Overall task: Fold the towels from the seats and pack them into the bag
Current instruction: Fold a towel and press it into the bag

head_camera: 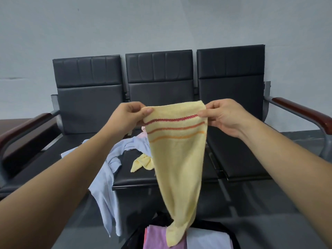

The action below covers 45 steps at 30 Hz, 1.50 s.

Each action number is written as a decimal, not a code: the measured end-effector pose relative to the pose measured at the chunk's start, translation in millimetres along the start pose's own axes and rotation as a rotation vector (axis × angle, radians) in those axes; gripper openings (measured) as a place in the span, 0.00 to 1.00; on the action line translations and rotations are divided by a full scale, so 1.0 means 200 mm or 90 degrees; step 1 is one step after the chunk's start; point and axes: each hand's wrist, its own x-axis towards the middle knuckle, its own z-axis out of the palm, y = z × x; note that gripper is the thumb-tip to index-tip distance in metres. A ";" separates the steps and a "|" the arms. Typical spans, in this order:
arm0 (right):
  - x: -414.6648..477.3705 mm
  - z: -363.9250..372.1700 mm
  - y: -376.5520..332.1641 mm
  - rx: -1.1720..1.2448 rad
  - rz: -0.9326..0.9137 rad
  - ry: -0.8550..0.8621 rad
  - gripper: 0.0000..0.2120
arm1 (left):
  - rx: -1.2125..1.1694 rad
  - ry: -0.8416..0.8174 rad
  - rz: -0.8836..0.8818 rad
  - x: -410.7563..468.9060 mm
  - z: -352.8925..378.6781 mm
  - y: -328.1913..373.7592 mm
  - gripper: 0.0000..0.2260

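L hand [128, 116] & R hand [224, 116] each pinch a top corner of the yellow towel [179, 168], held up above the bag [215, 225]. Blue towel [106, 177] droops off the seats [239, 159] just behind bag.

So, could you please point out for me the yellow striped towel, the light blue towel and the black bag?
yellow striped towel [179, 168], head view, middle of the hanging cloth, below the stripes.
light blue towel [106, 187], head view, its drooping lower part.
black bag [212, 224], head view, its far rim.
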 end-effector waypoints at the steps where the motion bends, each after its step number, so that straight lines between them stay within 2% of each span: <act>1: 0.01 -0.01 -0.01 -0.014 -0.001 -0.003 0.04 | 0.003 0.011 0.009 0.01 0.00 0.02 0.14; 5: 0.05 -0.03 -0.03 -0.007 -0.014 -0.006 0.06 | -0.028 0.027 0.045 0.06 0.00 0.06 0.06; 8: 0.07 -0.05 -0.03 -0.085 -0.006 0.012 0.08 | -0.022 0.026 0.044 0.07 0.00 0.06 0.04; 10: 0.09 -0.06 -0.02 -0.097 0.006 0.031 0.11 | -0.012 0.035 0.044 0.07 0.00 0.05 0.04; 13: 0.11 -0.05 0.01 -0.028 0.052 0.022 0.18 | 0.006 0.043 0.046 0.07 0.02 0.04 0.12; 16: 0.10 -0.05 0.03 0.045 0.073 -0.041 0.13 | 0.019 0.056 0.035 0.08 0.04 0.03 0.09; 18: 0.09 -0.06 0.06 0.111 0.023 -0.086 0.11 | -0.001 0.051 0.035 0.09 0.05 0.04 0.05; 22: 0.09 -0.02 0.08 0.246 -0.023 -0.105 0.06 | -0.033 0.071 0.015 0.12 0.08 0.03 0.04; 25: 0.10 0.04 0.06 0.298 -0.043 -0.071 0.05 | -0.002 0.199 0.058 0.17 0.10 0.01 0.03; 26: 0.10 0.06 0.04 0.300 -0.050 -0.052 0.06 | -0.033 0.229 0.080 0.18 0.11 0.02 0.03; 27: 0.11 0.08 0.01 0.311 -0.055 -0.035 0.07 | -0.098 0.220 0.087 0.19 0.11 0.04 0.06; 29: 0.13 0.11 -0.05 0.349 -0.057 -0.008 0.07 | -0.213 0.060 0.064 0.20 0.11 0.05 0.16; 31: 0.14 0.12 -0.11 0.375 -0.058 -0.004 0.05 | -0.168 -0.127 0.007 0.17 0.15 0.01 0.21; 32: 0.14 0.12 -0.13 0.379 -0.057 -0.007 0.04 | -0.129 -0.174 -0.039 0.14 0.18 -0.03 0.22; 34: 0.14 0.10 -0.15 0.372 -0.044 -0.006 0.03 | -0.129 -0.202 -0.101 0.10 0.21 -0.12 0.15; 36: 0.14 0.08 -0.14 0.361 -0.016 0.025 0.03 | -0.205 -0.211 -0.121 0.07 0.24 -0.16 0.06; 40: 0.20 0.01 -0.05 0.276 0.102 0.080 0.10 | -0.433 -0.236 -0.187 0.02 0.25 -0.15 0.22; 43: 0.21 -0.01 0.04 0.260 0.181 0.039 0.14 | -0.530 -0.187 -0.221 0.00 0.30 -0.08 0.21; 45: 0.20 -0.02 0.10 0.338 0.185 0.005 0.18 | -0.614 -0.158 -0.227 0.00 0.34 -0.04 0.20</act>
